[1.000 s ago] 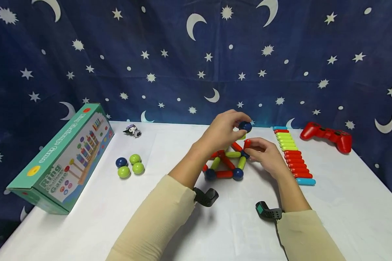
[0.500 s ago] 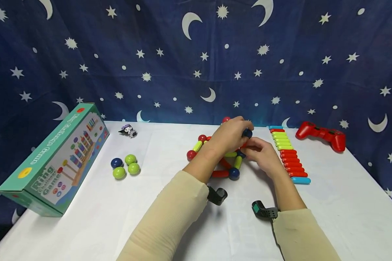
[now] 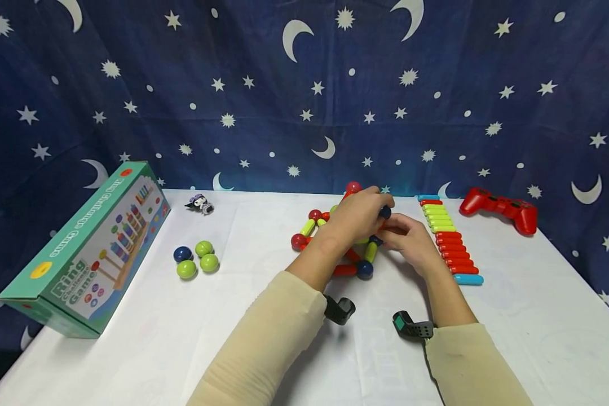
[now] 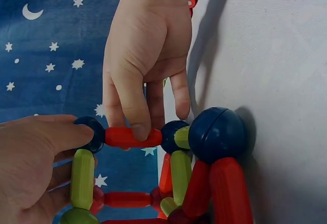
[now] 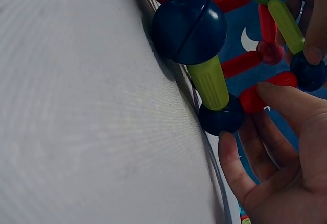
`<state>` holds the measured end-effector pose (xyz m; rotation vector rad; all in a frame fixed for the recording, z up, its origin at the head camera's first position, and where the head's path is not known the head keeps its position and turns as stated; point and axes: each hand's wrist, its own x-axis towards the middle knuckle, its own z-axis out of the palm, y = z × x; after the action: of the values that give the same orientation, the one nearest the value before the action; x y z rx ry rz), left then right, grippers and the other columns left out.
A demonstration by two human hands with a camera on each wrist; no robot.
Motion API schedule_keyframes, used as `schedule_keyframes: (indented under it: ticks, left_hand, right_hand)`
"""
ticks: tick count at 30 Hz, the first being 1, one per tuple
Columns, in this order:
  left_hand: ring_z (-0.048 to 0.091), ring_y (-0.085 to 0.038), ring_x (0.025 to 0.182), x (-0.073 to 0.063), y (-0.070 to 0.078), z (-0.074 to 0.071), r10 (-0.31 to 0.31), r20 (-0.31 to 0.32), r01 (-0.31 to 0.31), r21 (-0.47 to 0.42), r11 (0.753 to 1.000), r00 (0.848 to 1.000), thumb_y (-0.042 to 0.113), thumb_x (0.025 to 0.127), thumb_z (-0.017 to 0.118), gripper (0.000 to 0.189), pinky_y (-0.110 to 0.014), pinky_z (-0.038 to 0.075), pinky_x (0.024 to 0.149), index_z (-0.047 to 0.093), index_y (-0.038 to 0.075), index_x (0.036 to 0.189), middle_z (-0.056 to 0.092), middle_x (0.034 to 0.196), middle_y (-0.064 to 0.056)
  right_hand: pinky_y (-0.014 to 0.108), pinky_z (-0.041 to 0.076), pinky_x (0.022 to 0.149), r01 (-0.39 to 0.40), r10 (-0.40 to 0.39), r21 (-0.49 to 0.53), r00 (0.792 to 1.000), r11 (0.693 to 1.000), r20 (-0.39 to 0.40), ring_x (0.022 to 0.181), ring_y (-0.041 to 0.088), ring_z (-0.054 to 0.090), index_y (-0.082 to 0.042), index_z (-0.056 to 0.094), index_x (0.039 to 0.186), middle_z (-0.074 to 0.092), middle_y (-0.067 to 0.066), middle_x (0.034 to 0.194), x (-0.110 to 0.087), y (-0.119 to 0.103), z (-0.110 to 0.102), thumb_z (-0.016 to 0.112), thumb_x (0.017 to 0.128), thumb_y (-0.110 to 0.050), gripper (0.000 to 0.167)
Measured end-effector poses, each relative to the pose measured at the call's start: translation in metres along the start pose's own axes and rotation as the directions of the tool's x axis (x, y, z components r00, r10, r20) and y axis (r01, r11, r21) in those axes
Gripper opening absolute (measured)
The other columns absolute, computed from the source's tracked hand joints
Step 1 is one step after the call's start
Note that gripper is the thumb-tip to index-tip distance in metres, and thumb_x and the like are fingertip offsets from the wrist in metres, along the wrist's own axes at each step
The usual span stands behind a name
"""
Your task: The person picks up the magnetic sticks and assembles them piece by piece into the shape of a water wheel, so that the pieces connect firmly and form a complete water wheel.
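Observation:
A frame built of red and lime-green rods and coloured balls stands mid-table. My left hand (image 3: 360, 214) pinches a dark blue ball (image 4: 91, 133) at an upper corner, with a lime-green rod (image 4: 82, 178) attached to it. Thumb and fingers of my right hand (image 3: 411, 239) hold a red rod (image 5: 271, 89). That rod spans from the pinched ball to a lower dark blue ball (image 5: 222, 116), meeting both in the wrist views. A right fingertip touches the lower ball. In the head view, my left hand and forearm hide much of the frame.
Right of the frame lies a row of red, lime-green and blue rods (image 3: 449, 243), beside a red game controller (image 3: 498, 210). At left are three green balls (image 3: 209, 263), a blue ball (image 3: 182, 254), a small figurine (image 3: 200, 204) and a green game box (image 3: 88, 254).
My left hand has come down and slightly right with the blue ball and part of the frame, bringing the ball to the red rod's upper end. My right hand keeps its hold.

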<state>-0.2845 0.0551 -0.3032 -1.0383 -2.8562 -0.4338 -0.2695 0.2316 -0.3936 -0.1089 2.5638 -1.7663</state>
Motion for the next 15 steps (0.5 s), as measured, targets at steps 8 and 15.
schedule_keyframes:
  ticks: [8, 15]
  left_hand:
    - [0.063, -0.017, 0.121, -0.020, -0.010, 0.004, -0.112, -0.278, 0.001, -0.373, 0.928, 0.954, 0.017, 0.102, 0.062, 0.033, -0.032, 0.053, 0.102, 0.069, 0.018, 0.135, 0.068, 0.129, -0.001]
    - [0.069, -0.024, 0.108, -0.051, -0.052, 0.023, -0.497, -0.492, -0.056, -0.749, 0.660, 0.715, 0.008, 0.100, 0.056, 0.025, -0.035, 0.057, 0.098, 0.075, 0.006, 0.117, 0.074, 0.115, -0.009]
  right_hand:
    - [0.026, 0.057, 0.090, -0.021, 0.021, -0.044, 1.000, 0.999, 0.005, 0.111, 0.018, 0.064, -0.006, 0.063, 0.136, 0.069, 0.011, 0.131, 0.001, 0.002, 0.000, 0.071, 0.098, -0.024, 0.043]
    - [0.039, 0.056, 0.098, -0.076, 0.077, -0.144, 0.997, 0.987, 0.003, 0.123, 0.036, 0.061, -0.008, 0.063, 0.137, 0.063, 0.019, 0.140, 0.004, 0.003, 0.001, 0.071, 0.097, -0.023, 0.043]
